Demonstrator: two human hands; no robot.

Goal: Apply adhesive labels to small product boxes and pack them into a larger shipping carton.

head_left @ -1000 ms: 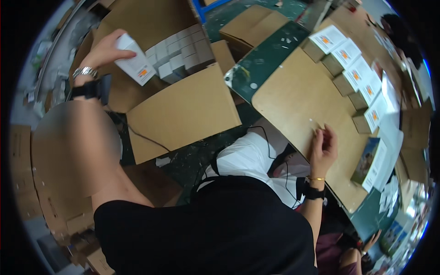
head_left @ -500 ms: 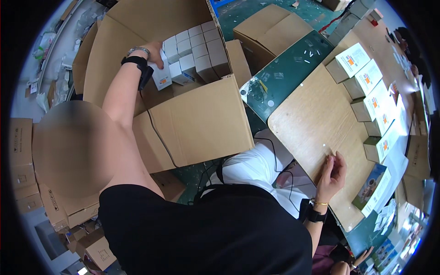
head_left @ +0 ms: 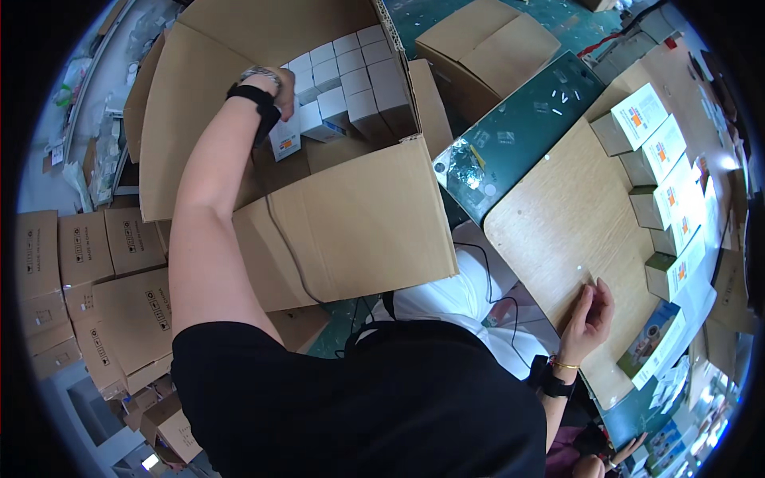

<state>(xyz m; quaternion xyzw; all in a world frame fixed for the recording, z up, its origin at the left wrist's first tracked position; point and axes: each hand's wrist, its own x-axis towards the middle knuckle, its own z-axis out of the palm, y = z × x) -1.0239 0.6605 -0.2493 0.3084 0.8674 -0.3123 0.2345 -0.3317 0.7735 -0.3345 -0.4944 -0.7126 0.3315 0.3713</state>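
Observation:
My left hand [head_left: 279,86] reaches deep into a large open cardboard carton [head_left: 351,231] on my left. Its fingers bend down onto a small white box with an orange mark [head_left: 285,139], next to rows of like white boxes [head_left: 351,76] packed in the carton. A black wrist strap and a watch sit on that wrist. My right hand [head_left: 591,317] rests on the near edge of a light wooden board [head_left: 558,231] at the right, fingers loosely together, holding nothing.
Several small boxes with white and orange fronts [head_left: 661,159] line the board's far side. A green table top [head_left: 518,127] lies beyond, with another brown carton [head_left: 478,48] behind it. Stacked flat cartons [head_left: 72,279] stand at my left. A cable hangs over the carton's flap.
My left hand has carried the small white box from above the carton's left flap down into the carton beside the packed rows. My right hand stays on the board.

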